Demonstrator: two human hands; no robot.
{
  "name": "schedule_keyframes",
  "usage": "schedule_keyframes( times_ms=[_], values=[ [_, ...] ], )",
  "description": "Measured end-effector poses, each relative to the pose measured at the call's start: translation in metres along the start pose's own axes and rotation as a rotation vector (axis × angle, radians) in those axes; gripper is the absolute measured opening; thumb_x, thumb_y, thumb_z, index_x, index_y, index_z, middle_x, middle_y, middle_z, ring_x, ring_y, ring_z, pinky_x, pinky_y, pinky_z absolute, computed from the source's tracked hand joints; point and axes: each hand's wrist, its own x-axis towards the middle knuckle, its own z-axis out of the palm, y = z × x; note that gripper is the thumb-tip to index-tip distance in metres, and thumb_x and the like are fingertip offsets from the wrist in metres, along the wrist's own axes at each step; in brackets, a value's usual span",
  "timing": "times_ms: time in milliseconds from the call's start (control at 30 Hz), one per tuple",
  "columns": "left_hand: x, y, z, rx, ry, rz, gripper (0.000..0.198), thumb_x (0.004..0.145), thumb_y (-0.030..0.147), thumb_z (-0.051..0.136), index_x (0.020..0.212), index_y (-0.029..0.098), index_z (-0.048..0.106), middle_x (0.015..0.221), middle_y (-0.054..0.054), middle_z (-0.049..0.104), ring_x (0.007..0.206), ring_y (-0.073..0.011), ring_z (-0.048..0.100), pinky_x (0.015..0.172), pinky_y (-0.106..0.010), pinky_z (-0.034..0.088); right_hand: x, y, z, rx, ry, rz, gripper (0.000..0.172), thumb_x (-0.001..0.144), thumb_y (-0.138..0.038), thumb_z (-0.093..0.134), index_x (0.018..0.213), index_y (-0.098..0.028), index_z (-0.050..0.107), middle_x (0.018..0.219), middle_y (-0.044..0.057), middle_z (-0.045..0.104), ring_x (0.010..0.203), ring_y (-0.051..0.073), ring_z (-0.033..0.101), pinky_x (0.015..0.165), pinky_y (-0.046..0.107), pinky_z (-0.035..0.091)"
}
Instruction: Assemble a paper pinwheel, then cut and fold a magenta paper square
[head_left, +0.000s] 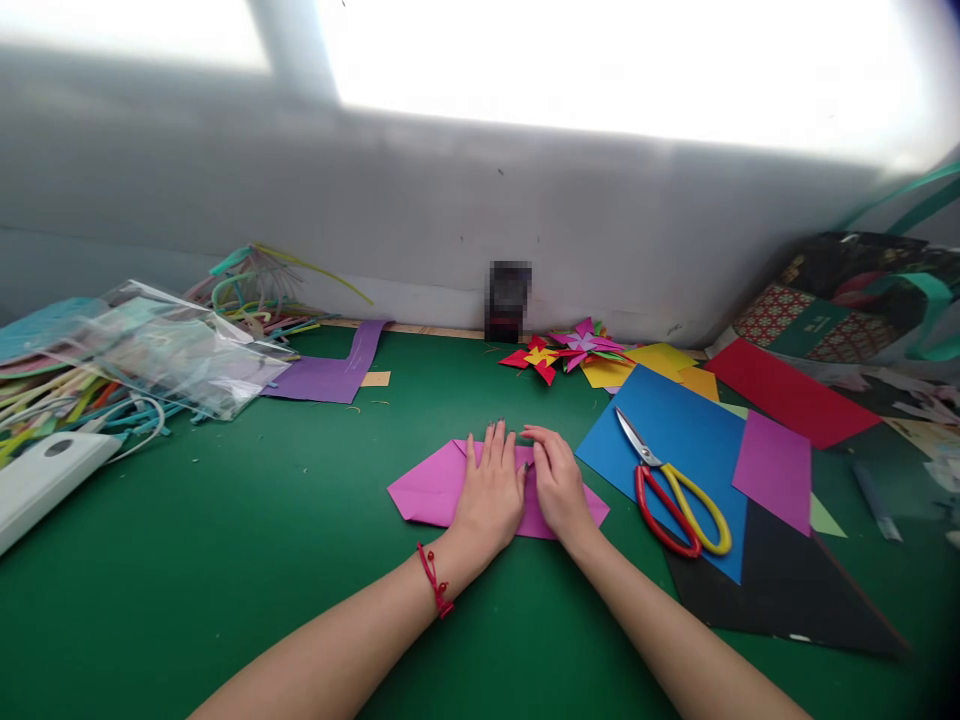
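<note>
A folded sheet of pink paper (429,485) lies on the green table, its ends tapering to angled corners. Flat on its middle rests my left hand (491,490), fingers stretched toward the far edge, a red string bracelet on that wrist. Close beside it, my right hand (556,482) curls its fingers over the paper's far edge, with the thumb tucked in near the left hand. Both hands cover the central folds. To the right, scissors (660,470) with one red and one yellow handle lie on a blue sheet (600,445).
Folded paper flowers (581,345) sit by the wall. Red paper (787,390), a purple-pink sheet (776,470) and black paper (772,590) spread rightward, near a patterned bag (817,320). At left are purple paper (322,380), a clear plastic bag (195,350) and a white power strip (52,485).
</note>
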Motion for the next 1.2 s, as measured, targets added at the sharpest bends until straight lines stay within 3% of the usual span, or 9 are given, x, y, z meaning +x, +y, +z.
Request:
schedule_keyframes(
  times_ms=[133, 300, 433, 633, 867, 1033, 1200],
  values=[
    [-0.002, -0.003, -0.002, -0.027, -0.031, 0.059, 0.048, 0.087, 0.018, 0.029, 0.133, 0.004, 0.032, 0.143, -0.018, 0.025, 0.134, -0.0272, 0.015, 0.107, -0.053, 0.013, -0.003, 0.001, 0.011, -0.263, -0.146, -0.105, 0.039, 0.09, -0.026, 0.032, 0.124, -0.018, 0.048, 0.136, 0.008, 0.042, 0.13, 0.022, 0.028, 0.105, 0.047, 0.024],
    [0.0, -0.007, -0.004, -0.249, -0.027, -0.094, 0.043, 0.09, 0.015, 0.02, 0.128, 0.01, 0.04, 0.139, -0.012, 0.037, 0.132, -0.0196, 0.024, 0.108, -0.046, 0.02, -0.005, 0.01, 0.013, -0.41, -0.237, -0.102, 0.044, 0.088, -0.017, 0.03, 0.13, -0.02, 0.043, 0.138, 0.007, 0.039, 0.13, 0.02, 0.028, 0.106, 0.046, 0.023],
    [0.002, -0.003, -0.004, -0.14, -0.01, -0.096, 0.043, 0.088, 0.013, 0.026, 0.128, 0.006, 0.039, 0.139, -0.016, 0.034, 0.132, -0.0235, 0.023, 0.107, -0.048, 0.022, -0.006, 0.01, 0.015, -0.503, -0.208, -0.116, 0.046, 0.086, -0.016, 0.033, 0.131, -0.022, 0.041, 0.142, 0.007, 0.033, 0.133, 0.022, 0.022, 0.105, 0.046, 0.023],
    [0.001, -0.004, -0.007, 0.092, -0.018, -0.029, 0.045, 0.089, 0.018, 0.027, 0.133, 0.01, 0.036, 0.141, -0.014, 0.031, 0.133, -0.0265, 0.021, 0.106, -0.057, 0.008, -0.006, 0.0, 0.013, -0.621, -0.19, -0.113, 0.048, 0.086, -0.015, 0.033, 0.133, -0.028, 0.038, 0.145, 0.006, 0.026, 0.134, 0.023, 0.016, 0.105, 0.049, 0.019],
    [-0.015, -0.042, -0.015, -0.008, -0.077, 0.139, 0.062, 0.089, 0.051, 0.023, 0.138, 0.012, 0.026, 0.146, -0.013, 0.021, 0.135, -0.0244, 0.013, 0.108, -0.052, 0.008, -0.007, -0.003, 0.012, -0.678, -0.219, -0.121, 0.056, 0.079, -0.007, 0.036, 0.133, -0.024, 0.038, 0.145, 0.009, 0.024, 0.134, 0.025, 0.015, 0.105, 0.048, 0.017],
    [-0.021, -0.05, -0.027, -0.088, -0.139, 0.235, 0.063, 0.089, 0.052, 0.022, 0.139, 0.014, 0.021, 0.147, -0.012, 0.015, 0.136, -0.0236, 0.008, 0.108, -0.053, 0.003, -0.007, -0.003, 0.011, -0.687, -0.222, -0.114, 0.05, 0.083, -0.01, 0.033, 0.13, -0.021, 0.042, 0.145, 0.01, 0.025, 0.134, 0.025, 0.015, 0.105, 0.048, 0.018],
    [-0.02, -0.053, -0.035, -0.262, -0.162, 0.121, 0.054, 0.092, 0.045, 0.02, 0.14, 0.02, 0.017, 0.148, -0.007, 0.013, 0.136, -0.0193, 0.006, 0.109, -0.05, 0.004, -0.007, 0.001, 0.013, -0.697, -0.211, -0.121, 0.047, 0.085, -0.011, 0.032, 0.129, -0.021, 0.044, 0.145, 0.01, 0.025, 0.134, 0.024, 0.016, 0.105, 0.047, 0.018]
  ],
)
